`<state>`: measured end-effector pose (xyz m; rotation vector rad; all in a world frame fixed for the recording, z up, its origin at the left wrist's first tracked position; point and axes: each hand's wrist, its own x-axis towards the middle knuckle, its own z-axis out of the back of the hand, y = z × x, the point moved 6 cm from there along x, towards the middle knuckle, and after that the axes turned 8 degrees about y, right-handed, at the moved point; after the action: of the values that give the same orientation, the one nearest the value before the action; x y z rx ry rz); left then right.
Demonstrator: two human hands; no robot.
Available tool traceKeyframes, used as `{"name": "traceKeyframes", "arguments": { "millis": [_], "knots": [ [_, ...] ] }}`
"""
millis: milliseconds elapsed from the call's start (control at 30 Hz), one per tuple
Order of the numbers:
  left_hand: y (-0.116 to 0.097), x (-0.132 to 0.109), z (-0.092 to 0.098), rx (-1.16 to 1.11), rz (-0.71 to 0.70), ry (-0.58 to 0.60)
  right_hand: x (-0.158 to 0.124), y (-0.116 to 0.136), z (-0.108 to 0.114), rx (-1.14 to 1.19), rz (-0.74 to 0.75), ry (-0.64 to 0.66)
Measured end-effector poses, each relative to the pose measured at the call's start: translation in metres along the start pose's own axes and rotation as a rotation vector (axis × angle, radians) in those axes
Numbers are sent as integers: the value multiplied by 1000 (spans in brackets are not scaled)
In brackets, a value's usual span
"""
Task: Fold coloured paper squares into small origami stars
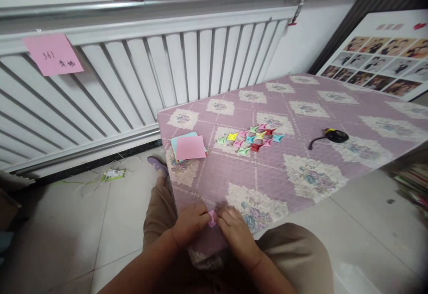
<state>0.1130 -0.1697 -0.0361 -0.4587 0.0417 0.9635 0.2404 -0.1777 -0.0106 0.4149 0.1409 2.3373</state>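
Observation:
Between my two hands, at the near end of the table, is a small folded piece of pink paper [212, 218]. My left hand [193, 222] pinches its left side with the fingers closed. From the other side my right hand [233, 227] grips it, its fingertips a little blurred. Farther up the cloth lies a group of small folded paper pieces [250, 139] in green, yellow, pink, red and blue, set in slanting rows. Left of them rests a stack of square paper sheets [191, 147], pink on top with light blue beneath.
A floral purple tablecloth [220, 173] covers the table. A black and yellow object with a strap [336, 135] lies to the right. Behind stand a white radiator [187, 57] with a pink note [53, 55] and a photo board [377, 57]. A power strip [114, 174] lies on the floor.

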Motion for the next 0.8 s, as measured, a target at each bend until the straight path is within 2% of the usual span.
{"name": "traceKeyframes", "arguments": {
  "millis": [800],
  "knots": [
    [-7,-6,4,99,-76,67,-3,-3,-3,93,18,23]
  ]
}}
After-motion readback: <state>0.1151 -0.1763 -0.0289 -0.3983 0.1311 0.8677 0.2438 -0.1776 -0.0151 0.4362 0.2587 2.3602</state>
